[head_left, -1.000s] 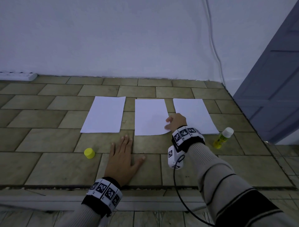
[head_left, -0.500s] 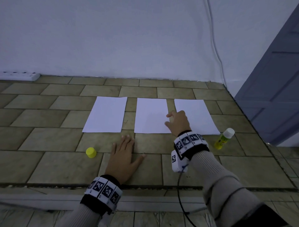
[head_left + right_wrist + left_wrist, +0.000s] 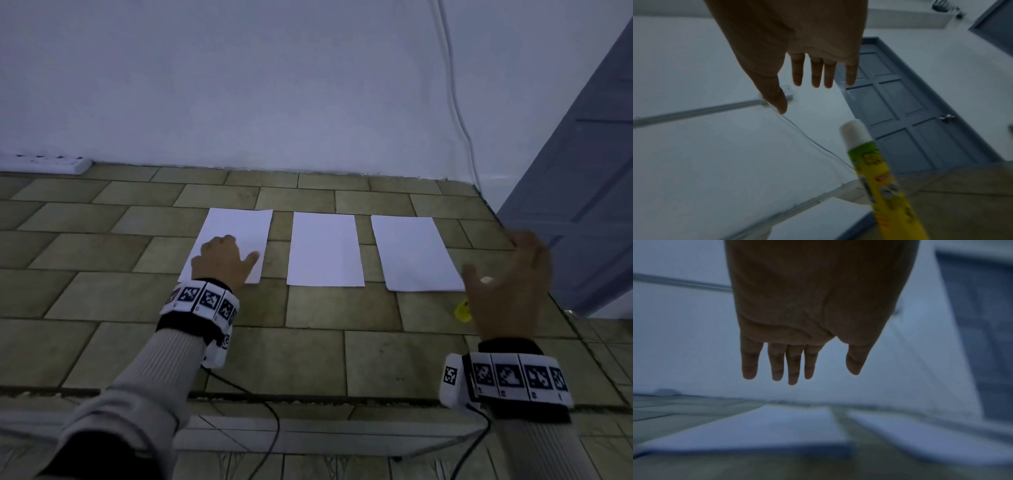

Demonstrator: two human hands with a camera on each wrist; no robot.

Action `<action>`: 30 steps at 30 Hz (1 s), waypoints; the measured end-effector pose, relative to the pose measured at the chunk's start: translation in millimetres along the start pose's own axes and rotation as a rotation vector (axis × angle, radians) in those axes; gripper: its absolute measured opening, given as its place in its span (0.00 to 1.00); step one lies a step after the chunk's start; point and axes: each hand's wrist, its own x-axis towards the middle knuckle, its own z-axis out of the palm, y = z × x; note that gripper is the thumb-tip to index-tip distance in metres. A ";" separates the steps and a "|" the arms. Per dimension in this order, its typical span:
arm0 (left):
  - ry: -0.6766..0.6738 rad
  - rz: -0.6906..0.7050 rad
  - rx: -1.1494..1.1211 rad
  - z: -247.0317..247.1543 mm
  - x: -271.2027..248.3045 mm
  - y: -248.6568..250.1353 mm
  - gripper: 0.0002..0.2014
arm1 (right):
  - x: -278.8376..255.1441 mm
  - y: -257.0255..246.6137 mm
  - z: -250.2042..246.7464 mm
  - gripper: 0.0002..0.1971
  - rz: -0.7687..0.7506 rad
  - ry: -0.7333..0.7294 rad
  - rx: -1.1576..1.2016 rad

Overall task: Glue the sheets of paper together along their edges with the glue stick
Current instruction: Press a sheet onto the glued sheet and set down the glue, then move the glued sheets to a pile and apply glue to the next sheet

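Reaching our spread, empty right hand (image 3: 506, 284) over the uncapped glue stick (image 3: 877, 168); left hand (image 3: 222, 262), fingers straight, hovers above the left sheet (image 3: 251, 226). Risk: glue tip smearing floor tiles (image 3: 370, 356) if knocked.

All three views are dim with a cold blue cast and no hard shadows. The head view bends straight lines near its edges. In the left wrist view the paper (image 3: 764, 433) is smeared; in the right, the glue stick (image 3: 879, 178) is blurred and out of focus.
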 end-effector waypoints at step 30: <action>-0.194 0.639 -0.164 -1.0 -58.9 23.7 0.38 | -23.2 53.4 19.5 0.21 0.545 -0.385 0.146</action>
